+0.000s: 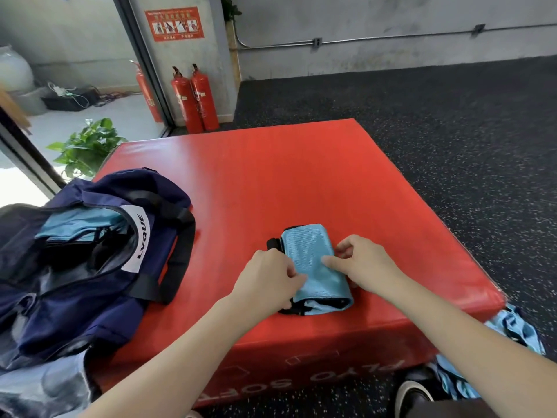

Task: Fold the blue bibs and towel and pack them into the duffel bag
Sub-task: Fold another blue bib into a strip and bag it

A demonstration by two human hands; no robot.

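1. The navy duffel bag (90, 251) sits well to the left of both hands on the red plyo box (271, 182), its mouth open, with light blue fabric (78, 227) already lying inside. Judging by that, at least one piece is packed and this bundle goes in next.
2. The left hand (266, 282) has its fingers (294, 277) curled onto the left edge of the folded blue bib (313, 267), pinching the cloth near its black trim. Keep that pinch low and firm so the layers under the fingers do not slide apart.
3. The bib lies between the two hands on the box top, folded into a compact rectangle, with black edging showing beyond the fingers at the far left corner and along the near end. Square those edges before lifting; loose trim would likely unfold in transit.
4. The right hand (361, 263) grips the bib's right edge, its thumb on top of the cloth and its fingers curled at the side. Press the fold flat, then slide the fingers underneath so both hands carry the bundle level.
5. Further right, below the box's corner, more blue bibs (512, 330) hang in a loose heap, unfolded; these look like the remaining work.
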